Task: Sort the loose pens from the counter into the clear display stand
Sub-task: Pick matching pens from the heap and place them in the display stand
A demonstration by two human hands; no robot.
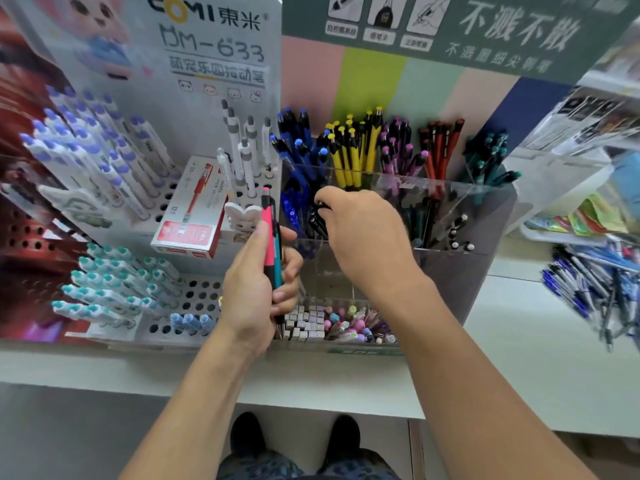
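- Gripping a small bundle of pens in the left hand (258, 282), a pink-barrelled pen (267, 233) and a teal-barrelled one (277, 268) upright, fingers curled round the barrels; likely kept as a reserve for sorting by colour.
- Reaching with the right hand (360, 233) over the clear acrylic display stand (450, 265), fingertips curled and pinching black pens (317, 220) at the mid-tier compartment beside the blue ones, probably to seat them among like colours.
- Standing already in the back row: blue, yellow, purple, red and teal groups.
- Lying well apart at far right on the white counter (519, 341): a loose pile of pens (588, 289), still unsorted.
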